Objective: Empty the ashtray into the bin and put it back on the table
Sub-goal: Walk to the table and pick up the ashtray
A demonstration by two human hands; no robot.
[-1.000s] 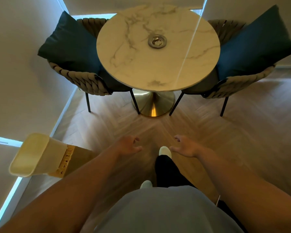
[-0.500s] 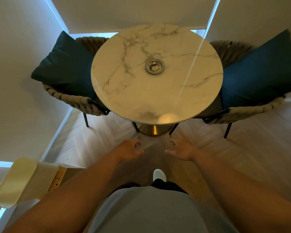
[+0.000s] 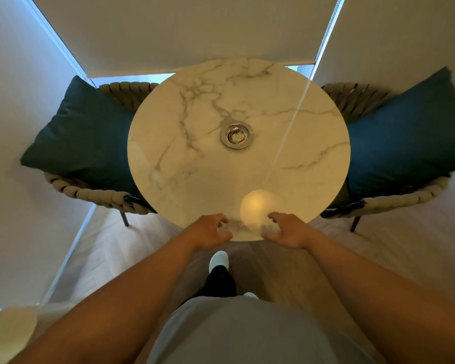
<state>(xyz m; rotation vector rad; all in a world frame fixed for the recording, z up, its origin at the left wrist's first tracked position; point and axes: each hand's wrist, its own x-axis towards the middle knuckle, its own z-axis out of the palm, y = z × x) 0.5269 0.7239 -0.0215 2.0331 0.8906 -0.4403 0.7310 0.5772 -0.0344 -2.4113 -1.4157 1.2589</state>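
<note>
A round metal ashtray [image 3: 236, 134] with pale crumpled contents sits near the middle of a round white marble table [image 3: 174, 153]. My left hand [image 3: 209, 231] and my right hand [image 3: 286, 229] hover at the table's near edge, fingers loosely curled and apart, nothing in them. Both are well short of the ashtray. A pale cream bin [image 3: 9, 334] shows only partly at the bottom left corner, down on the floor.
Two woven armchairs flank the table, the left chair [image 3: 95, 193] and the right chair [image 3: 405, 194], each holding a dark teal cushion [image 3: 84, 135]. Walls and blinds close in behind. Wooden floor [image 3: 132, 245] lies below, with my white-shoed foot [image 3: 219, 260] by the table.
I have stepped closer to the table, which now fills the view. Both hands have risen from over the floor to the table's near edge. The bin has slid toward the bottom left corner.
</note>
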